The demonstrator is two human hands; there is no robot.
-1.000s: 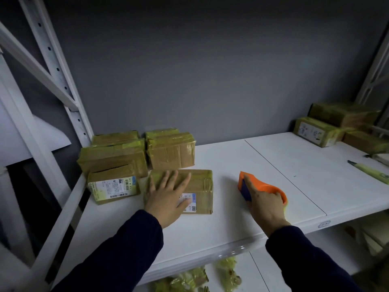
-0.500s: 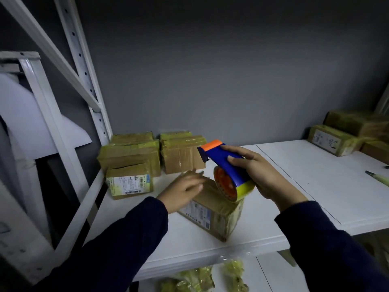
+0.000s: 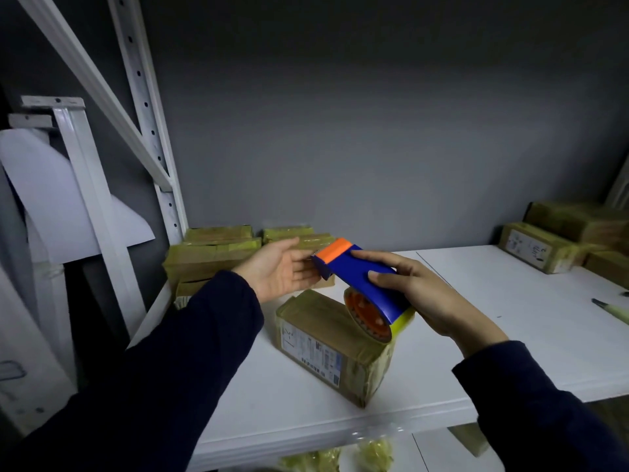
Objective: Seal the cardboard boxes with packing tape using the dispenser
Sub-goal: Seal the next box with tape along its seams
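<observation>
A taped cardboard box with a shipping label lies at an angle on the white shelf, close to the front edge. My right hand grips the blue tape dispenser just above the box. Its orange blade end points up and left, and its orange wheel and yellow tape roll sit low over the box's right end. My left hand is raised, palm up, with its fingertips at the dispenser's blade end. Whether they pinch the tape end is hidden.
Several taped boxes are stacked at the back left against the grey wall, more boxes at the far right. A pale pen-like tool lies at the right edge. White rack posts stand on the left; yellow wrapped items lie below.
My left hand has left the box and risen to the dispenser's blade end. My right hand has lifted the dispenser from the shelf and holds it over the turned box.
</observation>
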